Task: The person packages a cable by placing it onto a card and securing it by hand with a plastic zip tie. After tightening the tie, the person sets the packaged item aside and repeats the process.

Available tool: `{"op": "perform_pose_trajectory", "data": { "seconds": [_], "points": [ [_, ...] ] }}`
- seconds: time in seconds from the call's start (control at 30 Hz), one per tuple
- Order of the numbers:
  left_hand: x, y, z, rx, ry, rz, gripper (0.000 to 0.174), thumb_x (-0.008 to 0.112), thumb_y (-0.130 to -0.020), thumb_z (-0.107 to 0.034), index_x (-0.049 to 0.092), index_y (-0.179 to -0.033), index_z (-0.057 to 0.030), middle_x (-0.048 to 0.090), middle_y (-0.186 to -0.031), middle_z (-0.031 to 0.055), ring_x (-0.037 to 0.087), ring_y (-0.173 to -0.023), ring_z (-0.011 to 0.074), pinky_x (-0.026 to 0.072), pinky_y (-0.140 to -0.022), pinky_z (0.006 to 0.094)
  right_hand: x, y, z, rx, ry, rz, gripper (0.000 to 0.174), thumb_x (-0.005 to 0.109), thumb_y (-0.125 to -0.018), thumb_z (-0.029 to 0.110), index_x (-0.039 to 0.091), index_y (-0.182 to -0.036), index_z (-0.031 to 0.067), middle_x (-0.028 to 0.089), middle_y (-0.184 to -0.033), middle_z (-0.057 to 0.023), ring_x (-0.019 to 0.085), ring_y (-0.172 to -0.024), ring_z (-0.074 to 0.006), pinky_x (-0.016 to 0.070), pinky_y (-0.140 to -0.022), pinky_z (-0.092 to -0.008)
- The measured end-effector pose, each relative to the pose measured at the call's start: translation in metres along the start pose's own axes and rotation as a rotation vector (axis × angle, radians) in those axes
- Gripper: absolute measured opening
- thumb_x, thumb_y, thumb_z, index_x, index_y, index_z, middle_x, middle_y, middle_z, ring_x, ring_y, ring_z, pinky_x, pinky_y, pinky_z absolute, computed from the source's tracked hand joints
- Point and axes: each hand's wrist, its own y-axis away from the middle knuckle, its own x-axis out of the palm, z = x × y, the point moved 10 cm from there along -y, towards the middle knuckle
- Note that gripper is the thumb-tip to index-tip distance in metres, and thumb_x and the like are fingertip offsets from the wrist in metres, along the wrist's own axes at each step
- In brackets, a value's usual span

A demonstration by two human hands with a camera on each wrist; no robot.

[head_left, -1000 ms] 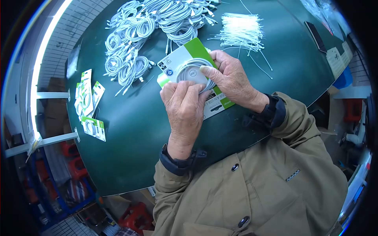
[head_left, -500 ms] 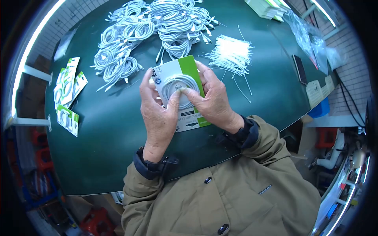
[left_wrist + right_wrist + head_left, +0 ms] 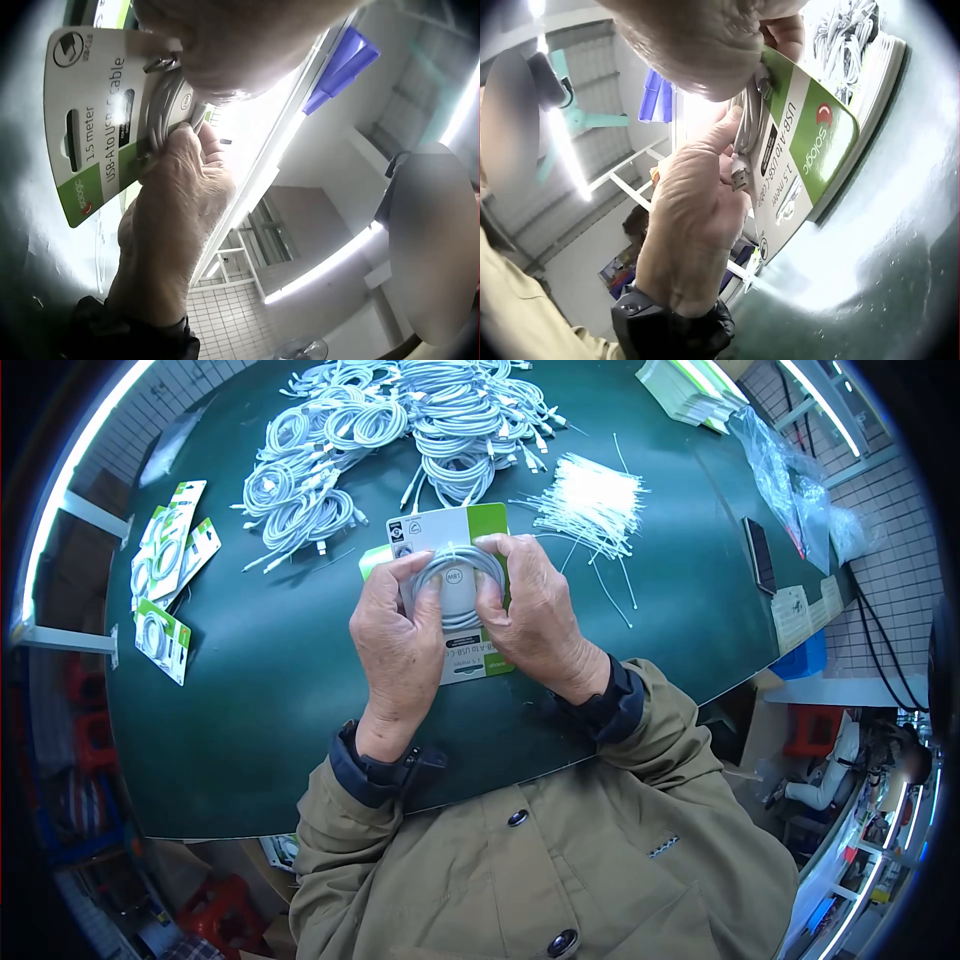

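Both hands hold one white and green card [image 3: 455,530] just above the dark green counter [image 3: 300,710], in front of the person's chest. A coiled grey cable [image 3: 458,568] lies flat on the card's face. The left grip [image 3: 400,630] is closed on the card's left edge, its thumb pressed on the coil. The right grip [image 3: 535,610] is closed on the right edge, its thumb on the coil too and its fingers behind the card. In the right wrist view the card [image 3: 810,150] reads as a USB cable pack, and a metal USB plug [image 3: 739,178] sticks out beside the fingers. Further back on the counter lies a heap of loose coiled cables [image 3: 400,420], with a bundle of white ties [image 3: 590,495] near it on the right. A few packed cards [image 3: 170,560] lie well apart at the left edge
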Motion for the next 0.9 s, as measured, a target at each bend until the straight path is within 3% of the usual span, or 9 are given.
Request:
{"op": "perform_pose_trajectory", "data": {
  "seconds": [0.17, 0.37, 0.4, 0.47, 0.6, 0.8, 0.83, 0.9],
  "points": [
    [-0.003, 0.000, -0.007, 0.019, -0.008, -0.018, 0.016, 0.075, -0.094, 0.000, 0.073, -0.110, -0.0010, 0.074, -0.100, 0.0113, 0.073, -0.092, 0.0264, 0.0562, -0.083, 0.0373, 0.003, 0.001, 0.007, -0.012, 0.056, 0.018, 0.035, 0.061, -0.093, 0.000, 0.053, -0.127, -0.0053, 0.060, -0.112, -0.0264, 0.067, -0.097, -0.0458, 0.0592, -0.081, -0.0484],
    [0.000, 0.004, -0.019, 0.186, -0.038, -0.037, 0.018, 0.078, -0.091, -0.001, 0.074, -0.109, -0.0011, 0.073, -0.097, 0.0117, 0.072, -0.089, 0.0261, 0.0558, -0.080, 0.0369, 0.000, -0.001, 0.015, -0.068, 0.178, 0.013, 0.036, 0.061, -0.093, 0.001, 0.053, -0.127, -0.0060, 0.061, -0.113, -0.0254, 0.068, -0.096, -0.0436, 0.0597, -0.081, -0.0470],
    [0.001, 0.004, -0.020, 0.193, -0.048, -0.019, 0.018, 0.077, -0.093, -0.001, 0.073, -0.110, 0.0003, 0.072, -0.099, 0.0107, 0.070, -0.090, 0.0213, 0.0554, -0.081, 0.0336, 0.000, 0.000, 0.014, -0.072, 0.182, 0.009, 0.037, 0.062, -0.092, 0.001, 0.053, -0.127, -0.0056, 0.061, -0.114, -0.0249, 0.068, -0.095, -0.0431, 0.0597, -0.081, -0.0468],
    [0.003, 0.005, -0.022, 0.210, -0.066, 0.012, 0.017, 0.076, -0.098, 0.000, 0.071, -0.113, 0.0032, 0.071, -0.104, 0.0088, 0.067, -0.094, 0.0117, 0.0545, -0.081, 0.0270, 0.000, 0.002, 0.001, 0.007, 0.078, -0.024, 0.038, 0.063, -0.091, 0.000, 0.053, -0.127, -0.0039, 0.062, -0.114, -0.0237, 0.069, -0.094, -0.0409, 0.0595, -0.081, -0.0459],
    [0.000, 0.006, -0.019, 0.200, -0.043, 0.020, 0.018, 0.074, -0.099, 0.001, 0.069, -0.116, 0.0031, 0.070, -0.109, 0.0085, 0.066, -0.096, 0.0110, 0.0547, -0.084, 0.0267, 0.002, 0.002, -0.014, 0.128, -0.165, -0.011, 0.040, 0.066, -0.090, -0.002, 0.053, -0.128, -0.0005, 0.064, -0.111, -0.0222, 0.069, -0.094, -0.0371, 0.0585, -0.080, -0.0434],
    [-0.004, 0.003, -0.017, 0.161, 0.083, 0.013, 0.029, 0.072, -0.101, -0.001, 0.063, -0.128, 0.0022, 0.069, -0.111, 0.0075, 0.067, -0.100, 0.0112, 0.0558, -0.089, 0.0271, 0.003, 0.003, -0.025, 0.286, -0.541, -0.005, 0.051, 0.076, -0.096, 0.008, 0.048, -0.138, 0.0014, 0.071, -0.097, -0.0151, 0.071, -0.081, -0.0191, 0.0570, -0.071, -0.0335],
    [-0.005, 0.003, -0.016, 0.123, 0.147, 0.008, 0.033, 0.073, -0.101, -0.002, 0.060, -0.132, 0.0022, 0.069, -0.112, 0.0084, 0.068, -0.101, 0.0119, 0.0559, -0.090, 0.0274, 0.002, 0.004, -0.028, 0.285, -0.613, -0.068, 0.061, 0.081, -0.096, 0.014, 0.045, -0.144, 0.0004, 0.074, -0.095, -0.0109, 0.070, -0.079, -0.0118, 0.0572, -0.070, -0.0286],
    [-0.005, 0.003, -0.016, 0.047, 0.279, -0.011, 0.043, 0.073, -0.101, -0.002, 0.055, -0.139, 0.0021, 0.070, -0.114, 0.0103, 0.069, -0.104, 0.0132, 0.0560, -0.092, 0.0281, -0.004, 0.005, -0.032, 0.348, -0.618, -0.111, 0.066, 0.082, -0.096, 0.015, 0.043, -0.147, -0.0009, 0.075, -0.097, -0.0107, 0.071, -0.081, -0.0111, 0.0578, -0.072, -0.0270]
  ]
}}
